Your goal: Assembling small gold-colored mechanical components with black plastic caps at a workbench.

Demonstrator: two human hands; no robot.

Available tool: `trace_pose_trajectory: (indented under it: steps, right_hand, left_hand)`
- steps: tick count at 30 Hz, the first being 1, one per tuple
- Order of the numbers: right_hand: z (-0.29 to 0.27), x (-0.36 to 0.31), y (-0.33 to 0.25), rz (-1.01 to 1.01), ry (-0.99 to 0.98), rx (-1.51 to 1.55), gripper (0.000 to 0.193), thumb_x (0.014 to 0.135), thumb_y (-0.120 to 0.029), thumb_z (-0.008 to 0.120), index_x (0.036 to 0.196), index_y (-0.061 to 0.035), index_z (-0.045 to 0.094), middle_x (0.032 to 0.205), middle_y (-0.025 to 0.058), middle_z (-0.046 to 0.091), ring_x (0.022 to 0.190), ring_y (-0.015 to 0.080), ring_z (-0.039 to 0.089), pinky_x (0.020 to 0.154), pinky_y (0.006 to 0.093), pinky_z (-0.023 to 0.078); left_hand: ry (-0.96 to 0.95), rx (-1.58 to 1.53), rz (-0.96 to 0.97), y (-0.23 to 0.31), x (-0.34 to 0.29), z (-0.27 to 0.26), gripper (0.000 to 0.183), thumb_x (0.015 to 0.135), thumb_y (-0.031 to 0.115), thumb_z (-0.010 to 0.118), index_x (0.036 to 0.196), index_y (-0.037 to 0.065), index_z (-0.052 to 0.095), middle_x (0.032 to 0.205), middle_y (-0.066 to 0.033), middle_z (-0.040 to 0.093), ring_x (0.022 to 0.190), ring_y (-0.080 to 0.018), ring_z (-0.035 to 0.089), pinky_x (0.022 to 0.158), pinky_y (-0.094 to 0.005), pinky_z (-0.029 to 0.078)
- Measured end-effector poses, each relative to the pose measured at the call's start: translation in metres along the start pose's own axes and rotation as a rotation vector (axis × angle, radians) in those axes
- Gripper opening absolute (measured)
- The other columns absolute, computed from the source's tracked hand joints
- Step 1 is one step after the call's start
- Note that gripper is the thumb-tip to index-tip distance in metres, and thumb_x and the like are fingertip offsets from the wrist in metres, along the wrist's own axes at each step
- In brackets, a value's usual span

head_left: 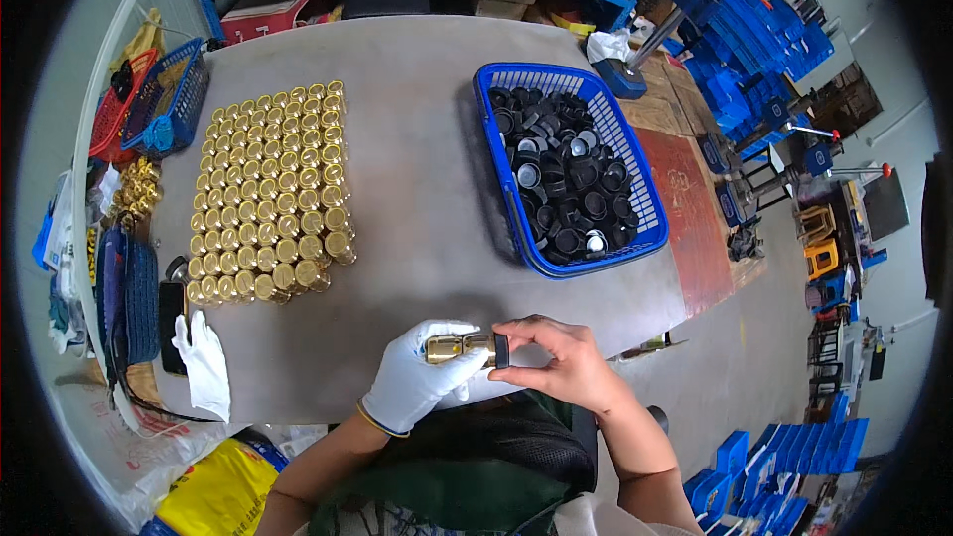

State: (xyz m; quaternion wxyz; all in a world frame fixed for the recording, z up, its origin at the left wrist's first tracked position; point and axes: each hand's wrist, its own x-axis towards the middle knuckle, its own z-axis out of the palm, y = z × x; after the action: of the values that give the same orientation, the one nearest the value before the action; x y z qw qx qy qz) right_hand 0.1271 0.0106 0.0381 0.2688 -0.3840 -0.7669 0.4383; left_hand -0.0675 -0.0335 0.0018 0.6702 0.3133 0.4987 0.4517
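Observation:
My left hand (415, 377), in a white glove, is closed around a brass-coloured cylinder (449, 347) lying sideways near the table's front edge. Bare fingers of my right hand (561, 362) pinch a black cap (501, 350) at the cylinder's right end; cap and cylinder touch, but I cannot tell how firmly they are joined. Ahead and to the left stand rows of gold-coloured cylinders (268, 189), packed in a block. A blue plastic basket (511, 208) full of loose black caps (571, 174) sits ahead on the right.
On the left edge lie a spare white glove (204, 367), a phone (173, 328) and a pile of small brass parts (137, 189). Red (107, 129) and blue (194, 89) baskets stand behind them. A wooden bench (685, 208) with a press stand (625, 74) adjoins the table's right side.

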Motion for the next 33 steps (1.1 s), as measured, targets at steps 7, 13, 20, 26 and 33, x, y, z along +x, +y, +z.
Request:
trace_pose_trajectory:
  steps: [7, 13, 20, 26, 33]
  right_hand:
    - [-0.005, -0.018, -0.008, -0.161, 0.069, -0.215, 0.038, 0.071, -0.012, 0.079, 0.103, 0.0014, 0.062, 0.099, 0.0120, 0.068, 0.086, 0.0274, 0.065, 0.077, 0.0351, 0.054]
    - [-0.011, -0.036, -0.003, -0.306, 0.126, -0.341, 0.043, 0.071, -0.010, 0.078, 0.109, 0.0015, 0.060, 0.102, 0.0149, 0.065, 0.088, 0.0299, 0.064, 0.076, 0.0357, 0.053]
    - [-0.014, -0.039, 0.008, 0.052, 0.068, 0.160, 0.048, 0.074, -0.018, 0.080, 0.113, 0.0001, 0.059, 0.104, 0.0109, 0.067, 0.085, 0.0184, 0.068, 0.079, 0.0298, 0.054]
    - [-0.021, -0.024, 0.010, -0.358, 0.050, -0.083, 0.035, 0.078, -0.011, 0.075, 0.109, -0.0033, 0.061, 0.085, 0.0068, 0.069, 0.075, 0.0207, 0.067, 0.072, 0.0309, 0.053]
    - [-0.021, -0.028, 0.014, 0.176, -0.091, -0.040, 0.033, 0.082, -0.028, 0.070, 0.100, -0.0013, 0.061, 0.080, 0.0135, 0.066, 0.077, 0.0305, 0.065, 0.071, 0.0348, 0.051]
  left_hand:
    - [-0.061, -0.077, -0.082, 0.003, -0.007, 0.015, 0.025, 0.086, 0.009, 0.064, 0.107, -0.001, 0.058, 0.073, -0.0075, 0.065, 0.050, -0.0114, 0.060, 0.040, -0.0215, 0.040]
    - [-0.152, -0.024, -0.158, 0.010, -0.011, 0.026, 0.026, 0.086, 0.014, 0.067, 0.106, -0.001, 0.059, 0.080, -0.0060, 0.066, 0.054, -0.0097, 0.061, 0.043, -0.0205, 0.042]
    - [-0.066, 0.034, 0.082, -0.004, -0.014, 0.038, 0.024, 0.086, 0.009, 0.063, 0.108, -0.001, 0.057, 0.075, -0.0086, 0.065, 0.054, -0.0124, 0.061, 0.042, -0.0216, 0.042]
    - [-0.105, -0.030, -0.129, 0.002, -0.012, 0.031, 0.029, 0.084, 0.010, 0.070, 0.108, -0.001, 0.059, 0.088, -0.0065, 0.067, 0.067, -0.0095, 0.064, 0.054, -0.0213, 0.050]
    - [-0.128, 0.051, 0.110, -0.003, -0.014, 0.031, 0.029, 0.082, 0.005, 0.071, 0.107, -0.001, 0.059, 0.094, -0.0084, 0.067, 0.076, -0.0118, 0.066, 0.066, -0.0255, 0.055]
